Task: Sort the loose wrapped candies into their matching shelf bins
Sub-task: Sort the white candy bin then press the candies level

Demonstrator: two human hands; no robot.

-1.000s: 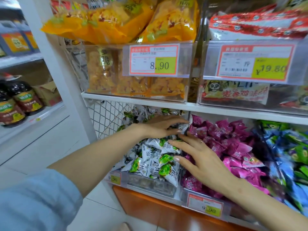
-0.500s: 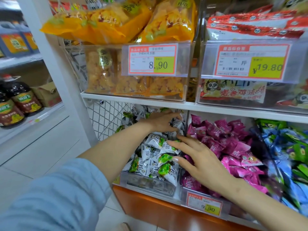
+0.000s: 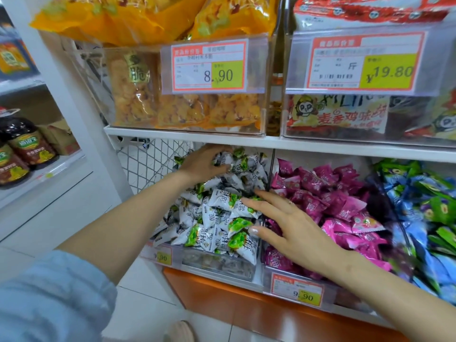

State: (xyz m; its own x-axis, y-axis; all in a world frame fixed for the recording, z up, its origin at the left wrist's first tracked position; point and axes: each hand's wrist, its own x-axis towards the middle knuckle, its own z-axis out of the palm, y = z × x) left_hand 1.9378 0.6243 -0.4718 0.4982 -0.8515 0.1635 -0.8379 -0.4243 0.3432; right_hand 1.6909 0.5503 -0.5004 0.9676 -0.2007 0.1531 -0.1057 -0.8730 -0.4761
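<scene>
Plainly, both hands are at the bin of white-and-green candies (image 3: 217, 218) on the lower shelf. The left hand (image 3: 204, 164) reaches to the back of that pile, at about eleven o'clock of it. Its fingers (image 3: 223, 157) are curled down around a few of the wrappers and grip them. A light blue sleeve (image 3: 49, 299) covers the upper arm at seven o'clock in the view.

The right hand (image 3: 291, 228) lies flat and spread, fingers straight and apart, holding nothing. It rests across the divider between that bin and the pink candies (image 3: 345, 206) at its three o'clock. The fingertips touch the white-and-green wrappers and the thumb (image 3: 255, 230) presses a green-ended one. A thin ring (image 3: 290, 202) sits on one finger.

The white-and-green candies are small pillow packs, white with dark lettering and green printed ends. They are heaped above the clear front wall of their bin (image 3: 222, 266) — some lean out over its edge. The pink candies fill the next bin, which has a 9.90 price tag (image 3: 297, 292) on its front. Blue and green candies (image 3: 431, 218) lie farther toward three o'clock.

At twelve o'clock, the upper shelf (image 3: 222, 139) carries clear bins of yellow snack bags (image 3: 185, 107) and red-and-white packets (image 3: 345, 114). Dark bottles (image 3: 24, 149) stand at nine o'clock.
</scene>
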